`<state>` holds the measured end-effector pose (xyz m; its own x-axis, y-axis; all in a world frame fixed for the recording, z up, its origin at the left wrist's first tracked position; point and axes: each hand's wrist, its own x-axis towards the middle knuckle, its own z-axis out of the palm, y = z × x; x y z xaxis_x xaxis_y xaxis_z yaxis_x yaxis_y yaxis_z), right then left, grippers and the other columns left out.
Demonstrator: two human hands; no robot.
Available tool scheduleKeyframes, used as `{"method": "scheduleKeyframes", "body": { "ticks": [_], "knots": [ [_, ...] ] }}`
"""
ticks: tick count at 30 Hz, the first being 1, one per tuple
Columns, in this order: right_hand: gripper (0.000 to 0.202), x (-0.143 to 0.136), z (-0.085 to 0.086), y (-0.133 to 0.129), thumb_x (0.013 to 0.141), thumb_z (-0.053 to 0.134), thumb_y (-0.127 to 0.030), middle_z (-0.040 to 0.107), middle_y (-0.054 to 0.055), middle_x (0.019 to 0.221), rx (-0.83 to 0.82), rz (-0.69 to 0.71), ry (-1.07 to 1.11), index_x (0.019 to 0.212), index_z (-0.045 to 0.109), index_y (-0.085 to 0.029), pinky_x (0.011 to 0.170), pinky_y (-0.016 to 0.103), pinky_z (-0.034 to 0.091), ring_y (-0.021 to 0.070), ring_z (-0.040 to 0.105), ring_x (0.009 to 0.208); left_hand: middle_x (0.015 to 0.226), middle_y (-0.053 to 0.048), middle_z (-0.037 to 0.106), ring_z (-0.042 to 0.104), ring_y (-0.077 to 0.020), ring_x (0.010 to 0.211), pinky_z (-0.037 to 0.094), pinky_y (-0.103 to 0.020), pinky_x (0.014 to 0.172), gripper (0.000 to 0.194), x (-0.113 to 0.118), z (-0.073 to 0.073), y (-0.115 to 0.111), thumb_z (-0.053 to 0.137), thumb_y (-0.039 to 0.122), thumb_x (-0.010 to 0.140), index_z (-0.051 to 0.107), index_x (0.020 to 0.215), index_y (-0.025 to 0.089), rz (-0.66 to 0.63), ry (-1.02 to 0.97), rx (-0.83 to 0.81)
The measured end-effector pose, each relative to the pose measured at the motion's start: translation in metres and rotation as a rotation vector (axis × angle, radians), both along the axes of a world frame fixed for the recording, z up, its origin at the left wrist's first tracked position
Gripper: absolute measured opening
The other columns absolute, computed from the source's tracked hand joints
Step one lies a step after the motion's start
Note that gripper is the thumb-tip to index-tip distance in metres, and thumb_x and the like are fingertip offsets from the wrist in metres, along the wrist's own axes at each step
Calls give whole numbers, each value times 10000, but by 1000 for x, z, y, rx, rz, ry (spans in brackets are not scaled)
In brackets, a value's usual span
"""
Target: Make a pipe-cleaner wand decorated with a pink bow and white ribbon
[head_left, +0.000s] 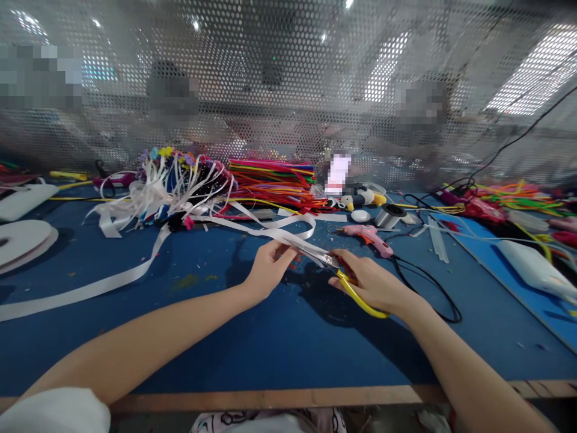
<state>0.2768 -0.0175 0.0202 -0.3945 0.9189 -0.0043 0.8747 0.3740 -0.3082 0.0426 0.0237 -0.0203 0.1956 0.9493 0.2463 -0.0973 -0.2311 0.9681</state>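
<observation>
My right hand (367,279) is wrapped round the yellow handles of a pair of scissors (358,296), whose metal blades point left toward my other hand. My left hand (270,267) pinches a white ribbon (252,231) close to the blade tips. The ribbon loops behind my fingers and runs back left toward a bunch of flowered pieces with white ribbon tails (180,180). Whether the blades touch the ribbon, I cannot tell. Both hands are over the blue table (252,352).
A pink glue gun (367,237) with a black cord lies right of the scissors, near a wire spool (390,215). Colourful pipe cleaners (274,180) are heaped at the back beside a phone (338,173). At far left lies a ribbon roll (27,243); perforated metal (270,72) stands behind.
</observation>
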Motion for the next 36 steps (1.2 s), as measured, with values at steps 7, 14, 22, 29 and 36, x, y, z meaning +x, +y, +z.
{"method": "scheduleKeyframes", "body": {
  "ticks": [7,14,22,29,36],
  "knots": [
    [575,-1,-3,-1,968,410,-555,691,154,1046,-7,-15,-47,1363,424,-137,731,334,413,294,664,900,774,-63,721,685,-197,718,576,-296,624,247,-1,-3,1,638,385,864,723,884,155,-17,106,24],
    [574,0,-4,1,954,458,-524,691,133,908,9,2,-7,1348,450,-107,680,318,405,261,649,793,797,-62,731,684,-193,720,567,-286,605,224,0,-4,1,623,356,866,726,904,160,-44,100,34],
    [558,2,-2,2,953,453,-544,675,113,873,9,-9,-2,1311,467,-117,647,296,381,243,636,755,887,-82,755,670,-174,738,557,-271,608,221,1,5,-4,589,346,890,672,955,152,-28,7,-19],
    [570,2,0,1,961,434,-546,689,137,944,-17,-7,-1,1334,453,-116,647,306,371,249,635,762,844,-72,747,650,-167,709,540,-260,575,217,0,2,-1,602,335,876,685,959,153,8,21,-7],
    [579,2,-2,1,962,431,-540,687,141,966,-14,-13,-45,1364,433,-123,679,316,367,271,642,828,846,-66,746,674,-186,744,543,-254,570,221,0,-2,1,625,358,869,719,895,160,15,117,16]
  ]
}}
